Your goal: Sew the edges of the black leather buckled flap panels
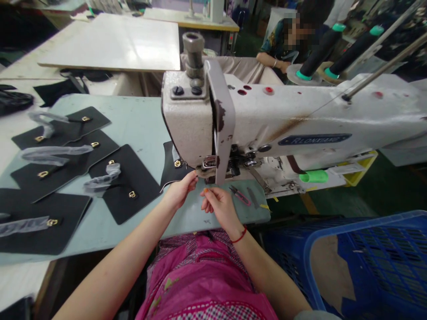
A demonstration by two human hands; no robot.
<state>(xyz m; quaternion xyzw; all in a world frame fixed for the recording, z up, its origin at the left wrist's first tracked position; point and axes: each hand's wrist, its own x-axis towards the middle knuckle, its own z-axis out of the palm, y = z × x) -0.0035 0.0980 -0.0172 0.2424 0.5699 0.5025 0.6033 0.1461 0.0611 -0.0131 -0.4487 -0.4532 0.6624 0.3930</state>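
Far left, 9 o'clock: finished black pieces (pixel 66 178) with gold clasps, laid overlapping on the table (pixel 140 124). Clear-wrapped straps (pixel 100 180) lie across them.

Centre, 12 o'clock from the hands: one black piece (pixel 171 166) with a gold clasp sits on the machine bed. Its right edge is tucked under the head of the sewing machine (pixel 267 115), by the needle area.

Left hand (pixel 180 189): fingers pressed together, tips pinching the near right corner of that piece, just beside the foot.

Right hand (pixel 218 206): just beside the left, at its 4 o'clock. Fingers curled in, thumb against forefinger, nothing visible between them; a thread would be too thin to tell. Red bracelet (pixel 239 235) on the wrist.

Snips (pixel 240 194) lie on the table at 2 o'clock from the right hand, near but not touched.

Step, as judged: lining up the piece under the foot, stitching not yet running. A next move calls for the edge square to the needle, fingertips kept clear of it, and the right hand free to guide.

Right, 4 o'clock: blue crate (pixel 367 262). Top right, 1 o'clock: thread cones (pixel 320 49) and a co-worker's arm (pixel 270 60), well apart.
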